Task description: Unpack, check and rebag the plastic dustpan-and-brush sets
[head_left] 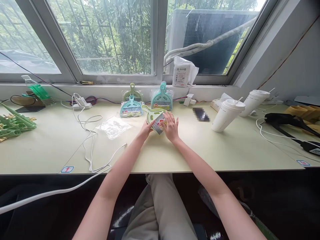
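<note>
One dustpan-and-brush set [155,120] is tilting in your grasping left hand [145,130], beneath your spread-fingered right hand [171,129], presumably for steadiness.

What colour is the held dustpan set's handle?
The handle is light green, as the head view shows.

1. On my feed: pale yellow-green table [195,158].
2. Left: green bundle [18,126], white cable [91,151], crumpled clear wrapper [114,127].
3. Back, middle: bagged dustpan sets [131,108].
4. Right: blurred dark object [201,114], two lidded white cups [226,116].
</note>
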A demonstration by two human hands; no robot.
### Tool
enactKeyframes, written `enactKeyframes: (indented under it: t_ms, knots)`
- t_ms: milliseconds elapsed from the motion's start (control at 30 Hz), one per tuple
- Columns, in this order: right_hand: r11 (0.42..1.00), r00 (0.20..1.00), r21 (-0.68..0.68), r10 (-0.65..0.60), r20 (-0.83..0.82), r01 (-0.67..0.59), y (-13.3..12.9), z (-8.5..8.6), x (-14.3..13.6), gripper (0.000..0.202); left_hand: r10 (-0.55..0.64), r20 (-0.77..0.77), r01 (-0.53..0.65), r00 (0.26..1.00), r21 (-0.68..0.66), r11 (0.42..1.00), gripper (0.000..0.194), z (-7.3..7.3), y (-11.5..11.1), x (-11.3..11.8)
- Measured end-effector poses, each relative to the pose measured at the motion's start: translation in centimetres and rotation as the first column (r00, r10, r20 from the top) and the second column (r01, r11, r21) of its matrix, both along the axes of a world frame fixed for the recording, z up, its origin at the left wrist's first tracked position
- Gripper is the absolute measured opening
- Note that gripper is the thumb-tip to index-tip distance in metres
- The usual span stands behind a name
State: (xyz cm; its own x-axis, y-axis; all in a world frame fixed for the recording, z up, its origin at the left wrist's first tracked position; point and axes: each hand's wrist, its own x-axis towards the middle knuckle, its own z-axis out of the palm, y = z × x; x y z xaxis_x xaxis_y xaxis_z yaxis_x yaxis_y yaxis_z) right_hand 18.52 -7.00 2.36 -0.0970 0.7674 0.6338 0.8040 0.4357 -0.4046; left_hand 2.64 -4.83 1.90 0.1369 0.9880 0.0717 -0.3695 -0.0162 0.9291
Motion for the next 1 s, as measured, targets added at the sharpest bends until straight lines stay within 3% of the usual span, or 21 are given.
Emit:
enactKeyframes:
  t_ms: [133, 233, 433, 633, 867, 1000]
  knots:
    - [0.975, 0.995, -0.223, 0.015, 0.100, 0.007, 0.1, -0.5, -0.9, 0.064, -0.025, -0.020, 0.025, 0.999, 0.041, 0.999, 0.066, 0.5, -0.6, 0.5]
    - [0.955, 0.991, -0.294, 0.070, 0.114, -0.034, 0.1, -0.5, -1.0, 0.065, -0.026, -0.054, 0.027, 0.998, 0.028, 0.999, 0.069, 0.5, -0.6, 0.5]
    - [0.937, 0.997, -0.346, 0.064, 0.033, -0.048, 0.5, -0.6, -0.7, 0.069, -0.044, -0.033, 0.045, 0.998, 0.027, 0.999, 0.066, 0.3, -0.3, 0.3]
    - [0.923, 0.996, -0.375, 0.077, -0.047, -0.089, 1.7, -1.4, 0.1, 0.068, 0.024, -0.065, -0.024, 0.998, -0.004, 1.000, 0.075, 0.3, -0.1, 0.2]
    - [0.921, 0.992, -0.372, 0.089, -0.087, -0.115, 1.8, -1.8, -0.1, 0.069, -0.002, -0.053, 0.002, 0.999, 0.002, 1.000, 0.065, 0.4, -0.2, 0.0]
    - [0.889, 0.979, -0.423, 0.113, -0.171, -0.176, 1.7, -1.9, -0.5, 0.070, -0.001, -0.088, -0.001, 0.996, -0.020, 1.000, 0.065, 0.3, -0.5, 0.5]
